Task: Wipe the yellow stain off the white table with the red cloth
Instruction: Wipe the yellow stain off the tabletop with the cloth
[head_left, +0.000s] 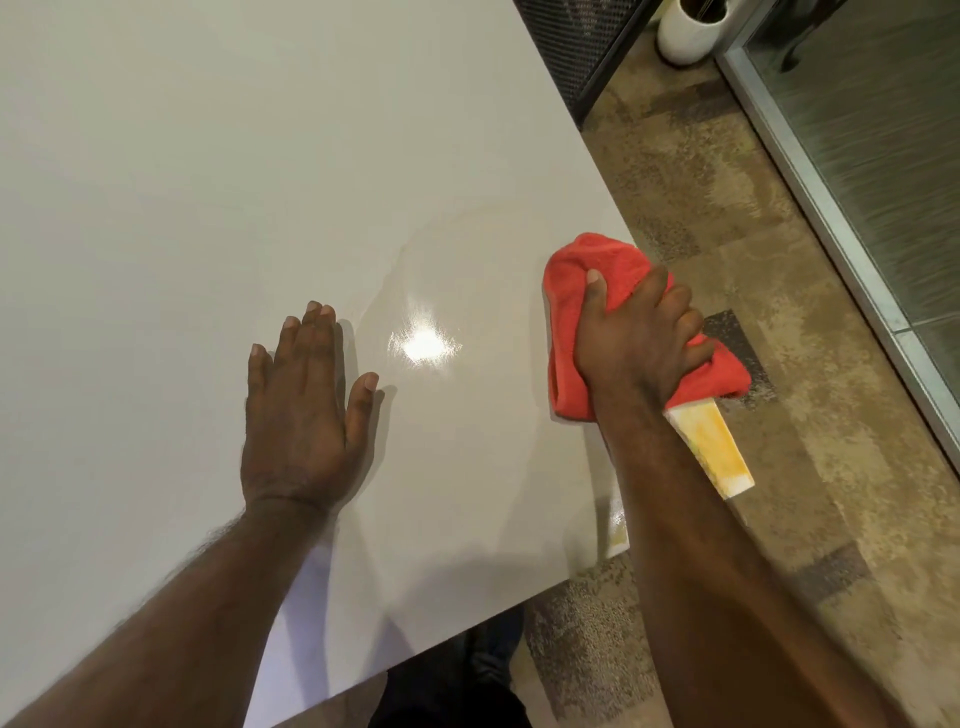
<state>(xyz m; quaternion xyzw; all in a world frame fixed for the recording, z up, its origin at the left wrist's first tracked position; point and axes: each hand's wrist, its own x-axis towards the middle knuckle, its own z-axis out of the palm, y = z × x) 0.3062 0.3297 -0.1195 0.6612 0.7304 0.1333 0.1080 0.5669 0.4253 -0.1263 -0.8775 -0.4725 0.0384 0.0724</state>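
Your right fingers (670, 306) are curling tightly over the red cloth (597, 270), bunching it into a wad, with the thumb pressing along its left side. Your right hand (636, 338) is holding that cloth at the right edge of the white table (208, 156), near the corner closest to you, and part of the cloth is hanging past the edge over the floor (727, 208). The yellow stain (714, 441) is showing on the side face of the table edge, just below the cloth and partly hidden behind your right forearm; a small yellowish trace (618, 538) is also sitting lower down by the corner. Your left hand (301, 410) is lying flat on the tabletop, palm down, its 4 fingers close together and the thumb spread out to the right, holding nothing. It is resting well apart from the cloth, with a bright glare spot (423, 343) shining on the glossy surface between your 2 hands. Faint wet streaks are curving across the surface above that glare. A white pot (685, 36) is standing on the floor at the top right, beside a dark mesh panel (576, 47).
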